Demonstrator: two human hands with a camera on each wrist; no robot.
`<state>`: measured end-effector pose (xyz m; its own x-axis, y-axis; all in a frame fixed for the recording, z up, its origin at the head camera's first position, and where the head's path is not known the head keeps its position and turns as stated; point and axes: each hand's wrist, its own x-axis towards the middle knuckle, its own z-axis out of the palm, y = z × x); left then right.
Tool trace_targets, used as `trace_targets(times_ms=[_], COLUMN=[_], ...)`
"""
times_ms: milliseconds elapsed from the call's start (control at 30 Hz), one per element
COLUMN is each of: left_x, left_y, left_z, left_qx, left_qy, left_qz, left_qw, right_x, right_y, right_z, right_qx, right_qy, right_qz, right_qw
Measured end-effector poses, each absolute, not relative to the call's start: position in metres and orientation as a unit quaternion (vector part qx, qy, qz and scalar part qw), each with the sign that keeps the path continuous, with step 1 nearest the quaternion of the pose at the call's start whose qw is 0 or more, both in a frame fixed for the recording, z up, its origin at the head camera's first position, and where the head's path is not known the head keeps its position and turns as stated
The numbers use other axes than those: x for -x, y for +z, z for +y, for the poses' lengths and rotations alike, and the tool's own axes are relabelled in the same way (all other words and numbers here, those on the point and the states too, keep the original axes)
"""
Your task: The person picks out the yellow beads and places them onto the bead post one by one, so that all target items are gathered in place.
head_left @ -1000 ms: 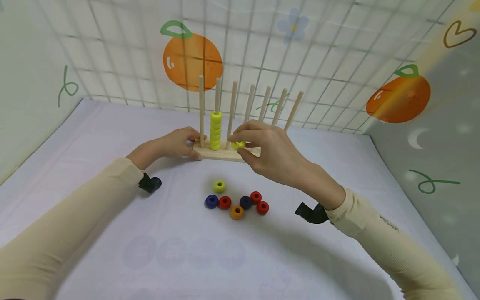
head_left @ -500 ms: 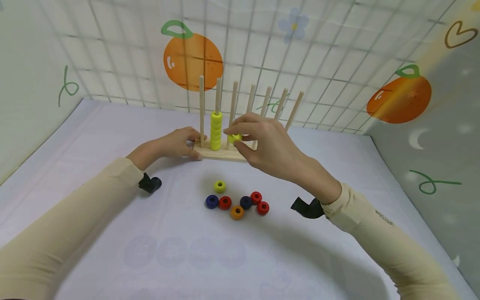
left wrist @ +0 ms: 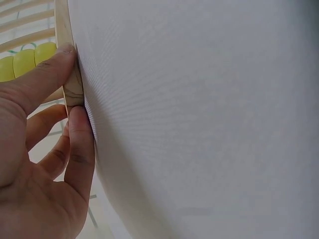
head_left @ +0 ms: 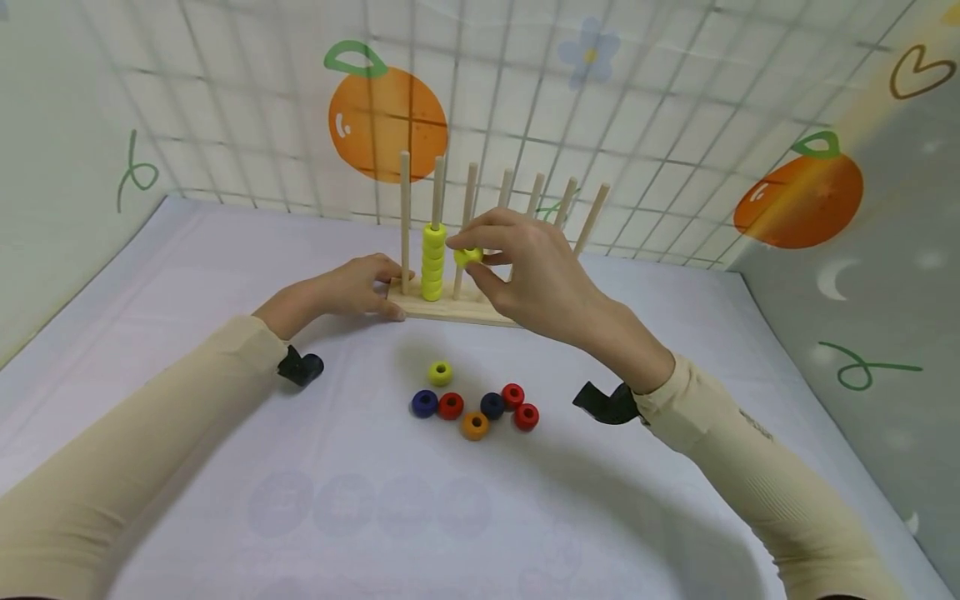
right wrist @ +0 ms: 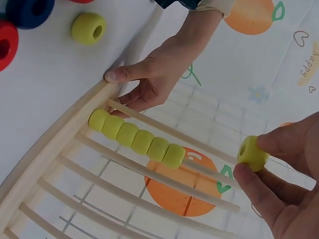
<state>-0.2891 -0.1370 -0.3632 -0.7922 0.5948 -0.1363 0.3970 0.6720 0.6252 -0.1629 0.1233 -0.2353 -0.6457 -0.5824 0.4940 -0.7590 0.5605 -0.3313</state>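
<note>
A wooden peg stand (head_left: 450, 311) with a row of upright pegs stands on the cloth-covered table. My left hand (head_left: 356, 287) grips the left end of its base, and in the left wrist view the thumb (left wrist: 52, 72) lies on one side with fingers against the end and behind. The second peg from the left carries a stack of yellow beads (head_left: 432, 262). Between the thumb and fingertips, my right hand (head_left: 540, 271) pinches another yellow bead (right wrist: 254, 153). This bead is off the table, right of the stack in the head view and overlapping the third peg.
In front of the stand lie a loose yellow bead (head_left: 440, 373), two blue beads, several red beads (head_left: 527, 417) and an orange bead (head_left: 475, 426). Behind the stand rises a grid-patterned cloth backdrop (head_left: 637, 117) with printed oranges.
My right hand has lifted the yellow bead upward and slightly left, up along the pegs. The left hand, stand and loose beads have stayed in place.
</note>
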Motion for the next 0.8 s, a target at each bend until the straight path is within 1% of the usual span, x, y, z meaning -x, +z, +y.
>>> trace_targets(times_ms=[300,567,800], left_x=[0.291,0.292,0.292], left_y=[-0.365,-0.365,-0.365], left_z=[-0.134,-0.136,-0.137], left_qx=[-0.276,-0.268,-0.276], left_qy=[0.303,0.303,0.293], left_qz=[0.897,0.899,0.901], left_qw=[0.168,0.171,0.164], right_x=[0.167,0.174,0.182], right_y=[-0.232,-0.229,-0.228], right_z=[0.120,0.115,0.112], right_qx=[-0.372,-0.369,-0.374], right_qy=[0.265,0.258,0.266], right_qz=[-0.875,-0.875,-0.871], right_qw=[0.161,0.176,0.178])
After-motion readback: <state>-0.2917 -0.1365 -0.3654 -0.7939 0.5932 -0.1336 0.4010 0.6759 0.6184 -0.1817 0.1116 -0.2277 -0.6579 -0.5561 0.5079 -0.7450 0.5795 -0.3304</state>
